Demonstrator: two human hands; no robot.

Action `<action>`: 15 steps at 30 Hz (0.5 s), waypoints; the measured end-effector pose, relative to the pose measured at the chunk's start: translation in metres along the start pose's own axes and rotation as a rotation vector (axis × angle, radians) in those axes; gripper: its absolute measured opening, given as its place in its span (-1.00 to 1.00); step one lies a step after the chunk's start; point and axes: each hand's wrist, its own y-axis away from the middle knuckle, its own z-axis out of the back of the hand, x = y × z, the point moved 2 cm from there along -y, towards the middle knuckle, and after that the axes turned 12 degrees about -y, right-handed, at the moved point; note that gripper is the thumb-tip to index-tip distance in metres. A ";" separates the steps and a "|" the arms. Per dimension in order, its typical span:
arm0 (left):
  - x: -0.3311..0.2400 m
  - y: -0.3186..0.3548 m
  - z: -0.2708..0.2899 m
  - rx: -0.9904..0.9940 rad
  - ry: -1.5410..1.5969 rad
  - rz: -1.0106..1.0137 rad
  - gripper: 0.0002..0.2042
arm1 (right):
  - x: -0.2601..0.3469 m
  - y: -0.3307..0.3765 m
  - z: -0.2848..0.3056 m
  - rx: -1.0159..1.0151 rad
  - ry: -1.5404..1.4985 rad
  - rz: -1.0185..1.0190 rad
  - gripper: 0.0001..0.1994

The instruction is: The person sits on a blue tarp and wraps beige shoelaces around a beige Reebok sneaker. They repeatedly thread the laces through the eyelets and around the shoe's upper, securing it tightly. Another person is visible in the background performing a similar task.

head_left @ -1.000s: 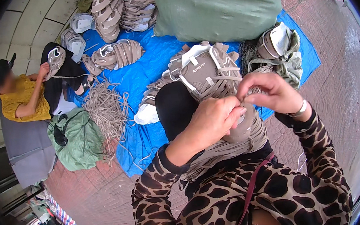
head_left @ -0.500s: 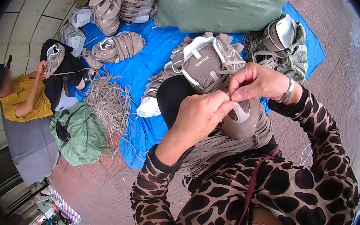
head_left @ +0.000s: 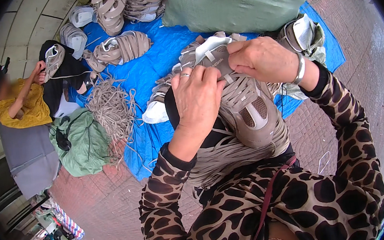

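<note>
A taupe sneaker upper [head_left: 254, 130] lies across my lap, toe toward me, with flat taupe laces [head_left: 239, 91] crossing its front. My left hand [head_left: 198, 91] is closed at the left side of the tongue [head_left: 217, 60], fingers bent and a ring on one. My right hand [head_left: 260, 59], a silver bangle at its wrist, is closed in a pinch at the tongue's right side. What the fingertips of either hand hold is hidden. Under the shoe a thick bundle of loose taupe laces [head_left: 225, 165] drapes over my thighs.
Several stacked shoe uppers [head_left: 123, 47] lie on a blue tarp [head_left: 150, 82]. Beyond is a large green sack [head_left: 236, 3]. To the left are a lace heap [head_left: 110, 102], a green bag [head_left: 82, 145] and a seated person in yellow [head_left: 28, 102] handling another shoe. Brick paving surrounds the tarp.
My hands were pinching together above the shoe's toe. They have moved apart and away from me, to either side of the tongue, uncovering the crossed laces.
</note>
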 end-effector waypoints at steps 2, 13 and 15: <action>-0.001 0.000 -0.001 0.005 -0.011 -0.006 -0.79 | -0.004 0.002 -0.014 -0.104 -0.123 -0.003 -0.91; 0.000 0.000 -0.003 0.040 0.009 0.003 -0.82 | -0.011 -0.002 -0.021 -0.088 -0.205 -0.077 -0.93; 0.002 0.000 -0.005 0.038 0.001 -0.012 -0.82 | -0.008 -0.005 -0.029 -0.140 -0.212 -0.076 -0.93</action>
